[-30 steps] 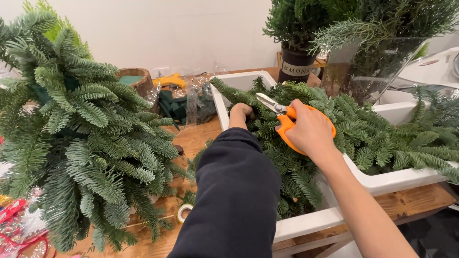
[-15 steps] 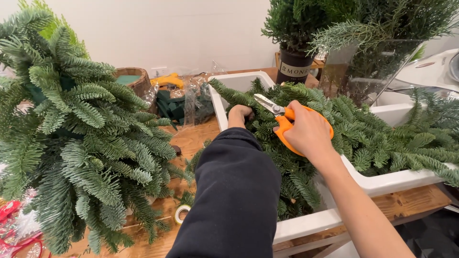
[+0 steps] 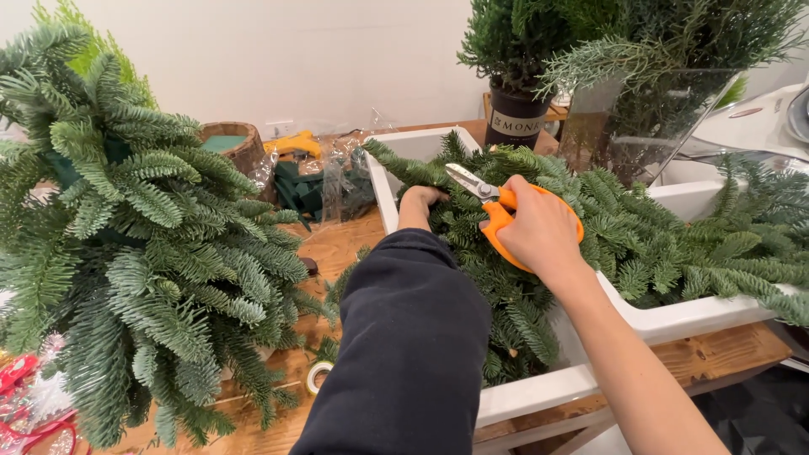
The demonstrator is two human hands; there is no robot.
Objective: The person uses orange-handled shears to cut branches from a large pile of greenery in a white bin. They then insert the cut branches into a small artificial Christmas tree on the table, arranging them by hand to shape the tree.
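My right hand (image 3: 539,227) grips orange-handled scissors (image 3: 497,206), blades pointing up-left over a white rectangular tub (image 3: 539,392) filled with cut fir branches (image 3: 640,236). My left hand (image 3: 417,202), in a dark sleeve, reaches into the branches just left of the blades and grasps a sprig; its fingers are partly hidden by the needles. A large fir arrangement (image 3: 126,244) stands at the left on the wooden table (image 3: 337,244).
Behind the tub stand a potted conifer in a dark pot (image 3: 514,114) and a glass vase of greenery (image 3: 649,118). Clear wrapping with dark green blocks (image 3: 324,185), a wooden bowl (image 3: 232,143) and a small tape roll (image 3: 318,375) lie on the table. Red ornaments (image 3: 25,404) sit lower left.
Both hands have stayed in the tub; the scissors have shifted slightly left and lower toward my left hand.
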